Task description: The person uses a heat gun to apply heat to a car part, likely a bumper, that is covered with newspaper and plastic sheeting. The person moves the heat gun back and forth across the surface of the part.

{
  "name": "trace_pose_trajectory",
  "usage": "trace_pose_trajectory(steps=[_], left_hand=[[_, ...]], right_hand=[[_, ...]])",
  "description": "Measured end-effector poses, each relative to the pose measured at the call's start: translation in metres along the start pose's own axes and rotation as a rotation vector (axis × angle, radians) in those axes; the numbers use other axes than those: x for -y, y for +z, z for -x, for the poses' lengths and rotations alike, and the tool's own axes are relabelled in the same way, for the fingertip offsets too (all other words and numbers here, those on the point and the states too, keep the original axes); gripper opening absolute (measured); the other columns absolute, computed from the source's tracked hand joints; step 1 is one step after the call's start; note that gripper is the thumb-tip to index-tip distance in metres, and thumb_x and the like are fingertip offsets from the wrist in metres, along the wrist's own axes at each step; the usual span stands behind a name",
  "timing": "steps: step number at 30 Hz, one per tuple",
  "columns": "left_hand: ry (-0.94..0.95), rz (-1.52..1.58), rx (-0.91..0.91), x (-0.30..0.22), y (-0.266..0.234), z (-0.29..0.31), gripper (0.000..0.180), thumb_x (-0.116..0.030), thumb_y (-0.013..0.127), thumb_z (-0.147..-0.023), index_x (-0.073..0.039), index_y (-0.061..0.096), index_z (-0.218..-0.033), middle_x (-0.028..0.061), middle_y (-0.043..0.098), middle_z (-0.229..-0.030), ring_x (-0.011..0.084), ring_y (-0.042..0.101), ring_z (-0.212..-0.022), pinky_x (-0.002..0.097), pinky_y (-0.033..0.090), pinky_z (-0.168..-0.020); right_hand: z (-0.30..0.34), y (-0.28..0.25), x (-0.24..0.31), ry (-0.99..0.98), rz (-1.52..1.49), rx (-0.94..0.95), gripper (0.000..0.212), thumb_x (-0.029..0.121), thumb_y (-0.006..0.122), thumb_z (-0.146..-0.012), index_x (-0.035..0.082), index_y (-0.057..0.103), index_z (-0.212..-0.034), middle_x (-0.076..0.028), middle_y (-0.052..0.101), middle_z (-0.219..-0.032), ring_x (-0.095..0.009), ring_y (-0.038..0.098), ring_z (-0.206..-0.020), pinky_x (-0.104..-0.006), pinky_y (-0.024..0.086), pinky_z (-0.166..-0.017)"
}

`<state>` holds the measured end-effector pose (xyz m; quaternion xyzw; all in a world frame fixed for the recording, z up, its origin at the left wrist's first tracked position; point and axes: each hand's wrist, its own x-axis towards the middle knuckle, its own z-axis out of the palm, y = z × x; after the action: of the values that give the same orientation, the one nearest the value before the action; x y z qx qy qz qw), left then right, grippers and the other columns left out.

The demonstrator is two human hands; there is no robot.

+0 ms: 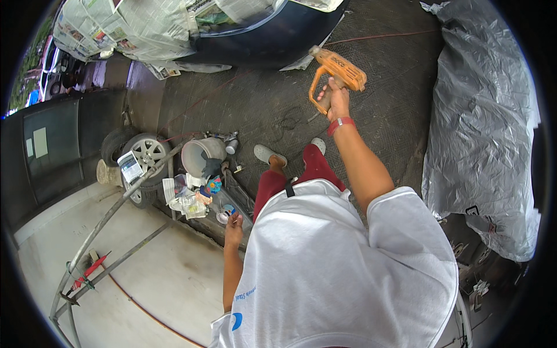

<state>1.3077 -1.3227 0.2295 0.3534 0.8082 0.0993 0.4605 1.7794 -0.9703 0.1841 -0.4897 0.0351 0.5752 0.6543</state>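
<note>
My right hand point(336, 100) is closed round the grip of an orange heat gun point(343, 71), held out in front of me above the dark floor. Its short metal nozzle points to the far left, and a loop-shaped guard runs in front of my fingers. A red band circles that wrist. Lower at my left side, my left hand point(234, 230) has its fingers curled together; whatever may be in them is hidden. Just beyond those fingertips shows a small round whitish item point(225, 214), too small to name.
Ahead stands a dark car body point(249, 49) masked with newspaper point(139, 35). Grey plastic sheeting point(487, 127) covers something at right. On the left are a bucket point(200, 156), wheels point(148, 152), crumpled papers point(191, 206) and a metal pipe frame point(110, 214). A red hose point(383, 36) crosses the floor.
</note>
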Motion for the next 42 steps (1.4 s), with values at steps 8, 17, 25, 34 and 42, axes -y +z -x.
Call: trace_pose_trajectory(steps=[8,17,25,34,42], left_hand=[[-0.117,-0.064,0.025,0.026,0.0,0.024,0.058,-0.043,0.063,-0.102,0.001,0.056,-0.139,0.015,0.067,-0.126,0.0237,0.064,-0.113,0.0352,0.049,-0.099],[-0.107,-0.004,0.049,0.055,0.01,0.024,0.057,-0.043,0.062,-0.103,0.002,0.056,-0.137,0.0151,0.068,-0.121,0.0226,0.064,-0.109,0.0346,0.05,-0.095],[-0.144,-0.006,0.016,-0.01,0.005,0.007,0.057,-0.042,0.062,-0.102,-0.002,0.054,-0.142,0.017,0.065,-0.129,0.0251,0.062,-0.118,0.0357,0.048,-0.101],[-0.13,-0.031,0.08,0.008,0.011,-0.007,0.057,-0.044,0.064,-0.101,-0.004,0.056,-0.14,0.0119,0.066,-0.128,0.0239,0.062,-0.117,0.0355,0.047,-0.102],[-0.154,0.031,0.06,0.006,0.01,-0.012,0.06,-0.047,0.064,-0.1,-0.005,0.056,-0.141,0.0116,0.066,-0.126,0.0227,0.062,-0.115,0.0347,0.048,-0.099]], right_hand=[[-0.036,-0.027,-0.052,0.083,0.156,-0.133,0.022,0.016,0.059,-0.103,0.002,0.05,-0.116,-0.006,0.055,-0.08,-0.016,0.055,-0.056,-0.0339,0.053,-0.052],[0.018,-0.043,-0.071,-0.204,1.062,0.279,0.047,0.019,0.071,-0.094,-0.003,0.055,-0.133,-0.015,0.071,-0.113,-0.027,0.07,-0.099,-0.0375,0.054,-0.089],[0.015,-0.047,-0.058,-0.435,0.975,-0.063,0.044,0.014,0.076,-0.09,-0.003,0.061,-0.127,-0.016,0.071,-0.117,-0.026,0.067,-0.113,-0.0358,0.049,-0.097],[0.068,-0.012,-0.043,-0.404,0.98,0.446,0.043,0.017,0.075,-0.089,-0.003,0.062,-0.125,-0.018,0.072,-0.119,-0.031,0.068,-0.114,-0.0377,0.051,-0.097],[0.09,0.041,0.007,-0.563,0.829,0.252,0.043,0.02,0.075,-0.092,-0.003,0.062,-0.126,-0.018,0.071,-0.119,-0.028,0.068,-0.112,-0.0374,0.05,-0.098]])
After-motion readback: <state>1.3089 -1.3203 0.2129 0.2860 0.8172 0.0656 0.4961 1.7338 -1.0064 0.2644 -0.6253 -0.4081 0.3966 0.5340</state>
